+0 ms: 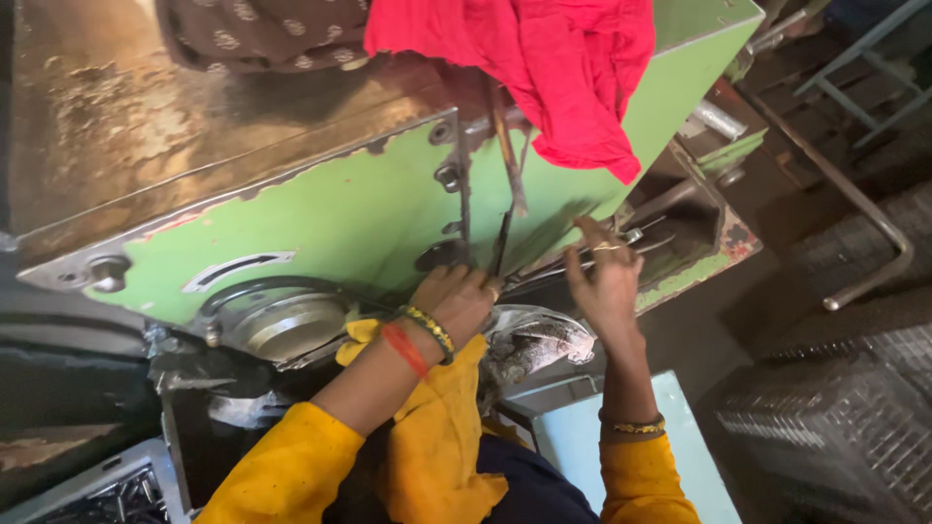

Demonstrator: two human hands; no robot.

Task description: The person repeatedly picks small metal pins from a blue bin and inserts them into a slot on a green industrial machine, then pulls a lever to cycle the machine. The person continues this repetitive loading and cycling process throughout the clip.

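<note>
The left hand (456, 303) presses knuckles-up against the green machine housing (349, 218), its fingers curled shut around the lower end of a thin dark rod (505, 233) that stands in the narrow vertical gap between the housing's two panels. The right hand (604, 281) hovers just beside it, fingers spread and holding nothing, close to a bundle of metal bars (621, 243) lying in the machine's open recess. A red cloth (553, 68) hangs over the housing's top edge, above the gap. Below the hands sits a crumpled silvery sheet (534, 340); a pale blue box (670, 437) lies beneath the right forearm. Open floor shows right of the machine's corner.
</note>
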